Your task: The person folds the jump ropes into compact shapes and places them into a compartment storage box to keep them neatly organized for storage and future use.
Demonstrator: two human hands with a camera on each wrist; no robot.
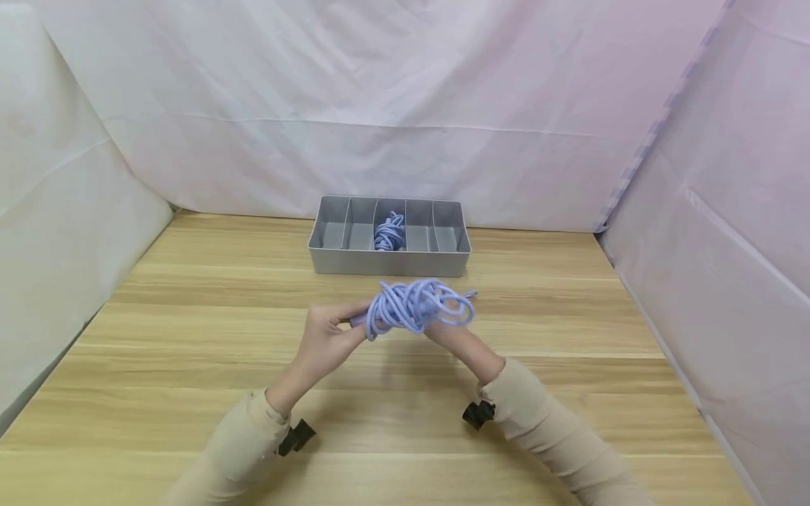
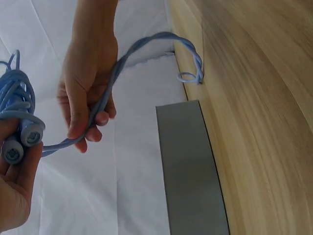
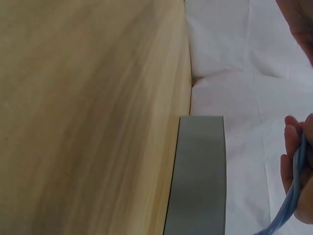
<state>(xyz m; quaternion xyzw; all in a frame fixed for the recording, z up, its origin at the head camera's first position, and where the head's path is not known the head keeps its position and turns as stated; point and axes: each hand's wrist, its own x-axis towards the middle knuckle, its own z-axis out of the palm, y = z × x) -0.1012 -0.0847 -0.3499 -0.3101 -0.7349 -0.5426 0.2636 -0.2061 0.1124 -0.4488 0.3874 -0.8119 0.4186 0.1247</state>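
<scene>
A light-blue jump rope (image 1: 405,306), its cord wound in loops about two handles, is held above the table in front of the box. My left hand (image 1: 323,344) grips the handles, whose round ends (image 2: 32,135) show side by side in the left wrist view. Through the curled fingers of my right hand (image 2: 88,88) runs a doubled length of cord (image 2: 120,66), its looped end hanging free beyond. In the head view the bundle partly hides the right hand's fingers; the right wrist view shows some of those fingers (image 3: 289,142) around the cord.
A grey divided box (image 1: 389,264) stands at the back of the wooden table (image 1: 190,337). Its middle compartment contains another blue corded bundle (image 1: 389,232). White cloth (image 1: 380,84) hangs behind the table and along both sides.
</scene>
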